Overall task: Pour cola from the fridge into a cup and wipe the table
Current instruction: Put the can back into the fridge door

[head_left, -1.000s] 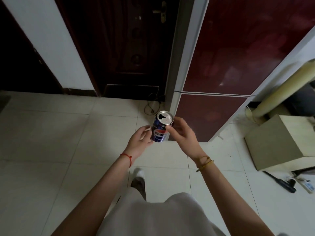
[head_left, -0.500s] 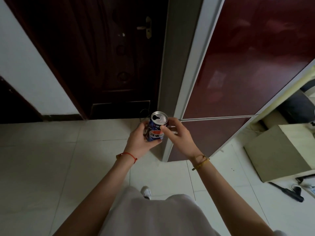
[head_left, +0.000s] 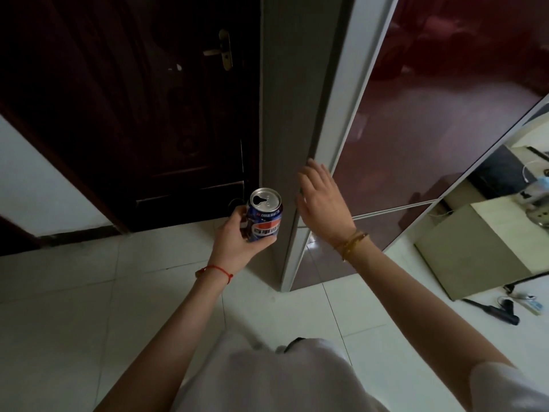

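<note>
— How many cans are you counting?
— One can [head_left: 263, 215], sitting in the grip of the left hand [head_left: 237, 242], its top already open.
— And hands?
— Two. The right hand [head_left: 322, 200] is reaching just right of the gripped can, fingers spread.
— Doors?
— One dark door [head_left: 142, 108] is standing beyond the grip, carrying one handle [head_left: 223, 53]. Two red fridge doors [head_left: 439, 114] are showing to the right of it.
— Anything else?
— One box [head_left: 472, 251] is lying well right of the grip, and each wrist is wearing one bracelet.

Metal can [head_left: 265, 215] glossy; fridge door [head_left: 430, 123] glossy red; floor tiles [head_left: 74, 307] smooth
</note>
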{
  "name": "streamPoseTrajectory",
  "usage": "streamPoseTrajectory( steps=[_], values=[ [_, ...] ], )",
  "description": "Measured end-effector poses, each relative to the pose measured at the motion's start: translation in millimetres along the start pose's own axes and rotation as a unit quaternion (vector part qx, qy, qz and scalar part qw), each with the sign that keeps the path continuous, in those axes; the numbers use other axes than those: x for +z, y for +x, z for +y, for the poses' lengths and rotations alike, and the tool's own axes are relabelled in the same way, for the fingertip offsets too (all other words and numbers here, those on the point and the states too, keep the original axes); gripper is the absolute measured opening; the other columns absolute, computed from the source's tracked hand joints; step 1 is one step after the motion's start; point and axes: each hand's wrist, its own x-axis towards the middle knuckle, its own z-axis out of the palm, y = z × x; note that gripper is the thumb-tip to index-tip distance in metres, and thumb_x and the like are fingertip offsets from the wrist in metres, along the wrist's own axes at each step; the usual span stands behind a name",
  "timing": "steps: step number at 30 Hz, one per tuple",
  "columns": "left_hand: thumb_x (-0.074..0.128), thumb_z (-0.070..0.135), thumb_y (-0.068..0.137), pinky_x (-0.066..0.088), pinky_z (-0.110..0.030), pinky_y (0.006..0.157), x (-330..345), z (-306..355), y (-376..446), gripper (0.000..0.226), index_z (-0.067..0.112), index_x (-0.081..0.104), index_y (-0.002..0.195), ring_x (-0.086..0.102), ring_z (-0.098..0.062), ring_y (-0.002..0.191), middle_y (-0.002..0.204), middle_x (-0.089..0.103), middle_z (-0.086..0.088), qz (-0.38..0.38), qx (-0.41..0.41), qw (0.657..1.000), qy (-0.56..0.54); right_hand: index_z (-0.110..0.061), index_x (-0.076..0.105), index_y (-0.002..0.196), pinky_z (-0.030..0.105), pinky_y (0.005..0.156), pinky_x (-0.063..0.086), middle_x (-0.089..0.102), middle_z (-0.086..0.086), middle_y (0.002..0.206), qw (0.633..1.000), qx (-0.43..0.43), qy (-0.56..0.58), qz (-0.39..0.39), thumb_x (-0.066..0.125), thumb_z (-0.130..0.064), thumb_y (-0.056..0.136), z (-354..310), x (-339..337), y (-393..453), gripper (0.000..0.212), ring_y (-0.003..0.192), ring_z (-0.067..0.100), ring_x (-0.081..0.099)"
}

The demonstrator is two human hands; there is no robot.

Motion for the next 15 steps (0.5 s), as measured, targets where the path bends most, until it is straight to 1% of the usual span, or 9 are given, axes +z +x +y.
streamPoseTrajectory(
  steps=[2, 5, 7, 9, 12, 15],
  values=[
    [0.089, 0.039, 0.058, 0.056, -0.039, 0.095, 0.3, 2.7, 9.5, 0.071, 0.036, 0.050, 0.118, 0.066, -0.014, 0.107, 0.117, 0.065, 0.007, -0.001, 0.007, 1.000, -0.003, -0.002, 0.054, 0.128, 0.051, 0.121, 0.019, 0.055, 0.014, 0.131, 0.995, -0.039, -0.093, 0.002, 0.052, -0.010, 0.091, 14.9, -1.6, 22.9, 0.038, 0.141, 0.035, 0.034],
    [0.089, 0.029, 0.064, 0.055, -0.031, 0.093, 2.3, 12.4, 21.1, 0.067, 0.036, 0.049, 0.117, 0.065, -0.010, 0.106, 0.112, 0.063, 0.014, -0.001, 0.020, 1.000, 0.004, -0.001, 0.056, 0.127, 0.054, 0.122, 0.011, 0.056, 0.014, 0.129, 0.978, -0.083, -0.193, 0.005, 0.046, -0.007, 0.089, 29.8, -6.3, 47.9, 0.039, 0.139, 0.036, 0.036],
    [0.089, 0.027, 0.066, 0.054, -0.025, 0.091, 4.0, 19.4, 27.2, 0.066, 0.035, 0.048, 0.117, 0.064, -0.008, 0.105, 0.108, 0.061, 0.018, 0.004, 0.028, 1.000, 0.008, 0.000, 0.057, 0.127, 0.055, 0.122, 0.006, 0.058, 0.015, 0.128, 0.965, -0.101, -0.241, 0.007, 0.040, -0.006, 0.091, 36.2, -7.9, 54.4, 0.041, 0.137, 0.035, 0.039],
    [0.089, 0.030, 0.065, 0.053, -0.026, 0.091, 5.4, 24.2, 33.3, 0.066, 0.035, 0.049, 0.117, 0.065, -0.007, 0.105, 0.108, 0.062, 0.019, 0.006, 0.036, 0.999, 0.010, 0.000, 0.057, 0.128, 0.057, 0.121, 0.005, 0.059, 0.015, 0.129, 0.952, -0.105, -0.289, -0.009, 0.039, -0.009, 0.091, 38.2, -9.4, 55.7, 0.043, 0.138, 0.034, 0.038],
    [0.089, 0.030, 0.066, 0.052, -0.024, 0.091, 9.1, 32.1, 39.1, 0.066, 0.034, 0.049, 0.118, 0.064, -0.007, 0.104, 0.108, 0.062, 0.017, 0.004, 0.036, 0.999, 0.014, -0.002, 0.058, 0.129, 0.058, 0.121, 0.005, 0.058, 0.015, 0.132, 0.933, -0.100, -0.342, -0.047, 0.047, -0.016, 0.088, 35.4, -8.8, 56.2, 0.045, 0.140, 0.033, 0.034],
    [0.089, 0.026, 0.067, 0.050, -0.018, 0.086, 12.2, 38.8, 39.8, 0.065, 0.032, 0.050, 0.118, 0.063, -0.002, 0.099, 0.103, 0.059, 0.023, 0.003, 0.031, 0.999, 0.009, -0.001, 0.059, 0.128, 0.057, 0.121, 0.008, 0.058, 0.016, 0.130, 0.933, -0.084, -0.347, -0.048, 0.046, -0.014, 0.087, 31.2, -7.1, 59.8, 0.045, 0.138, 0.033, 0.036]
  ],
)
